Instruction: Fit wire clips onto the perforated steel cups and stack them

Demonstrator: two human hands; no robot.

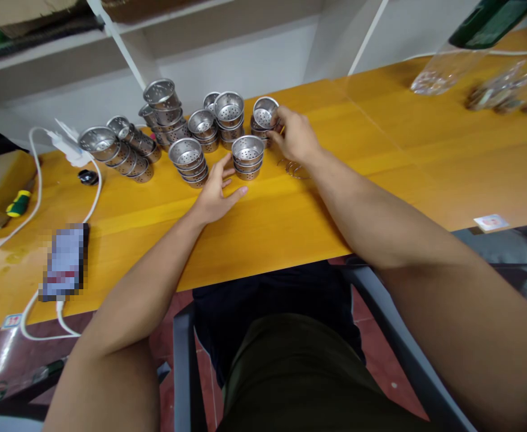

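Perforated metal strainer cups stand in nested stacks along the back of the table. My right hand (295, 135) has its fingers and thumb closed at the side of the upper cup (265, 111) in the rightmost stack. My left hand (217, 195) is open, thumb and fingers apart, between a front stack (187, 157) and another short stack (248, 155). Its fingertips are close to the short stack; whether they touch it I cannot tell. Thin wire rings (295, 170) lie below my right hand, partly hidden by the forearm.
More cup stacks rise behind, a tall one (162, 105) among them; two stacks (110, 150) lean at the left. A phone (65, 261) with white cables and a power strip (69, 149) lie left. Plastic bags (443, 71) are at the back right. Shelving (231, 45) borders the table.
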